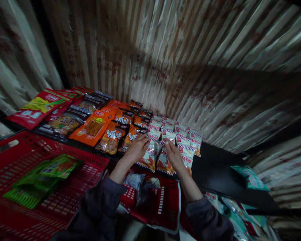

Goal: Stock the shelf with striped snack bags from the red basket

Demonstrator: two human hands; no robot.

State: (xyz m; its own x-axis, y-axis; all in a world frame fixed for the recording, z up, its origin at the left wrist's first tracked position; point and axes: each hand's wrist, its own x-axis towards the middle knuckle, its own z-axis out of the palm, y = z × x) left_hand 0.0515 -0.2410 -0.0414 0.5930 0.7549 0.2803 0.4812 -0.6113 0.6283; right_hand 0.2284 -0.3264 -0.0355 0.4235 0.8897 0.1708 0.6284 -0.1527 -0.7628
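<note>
My left hand (137,149) lies with its fingers stretched out against the left side of the white snack bags (150,155) in the front row. My right hand (173,154) rests open on the upper part of a neighbouring white snack bag (165,161). The white bags have striped top edges and red lettering, and stand in several rows on the black shelf (213,167). Directly left of my left hand are small orange-and-black snack bags (112,136). My fingers hide parts of the packets they touch.
An orange packet (92,127), dark packets (62,122) and red bags (37,108) fill the shelf's left side. Red baskets stand in front: one (90,164) with green packets (43,177), another (170,204) with small packets. A teal packet (251,177) lies right. Corrugated sheeting (170,57) rises behind.
</note>
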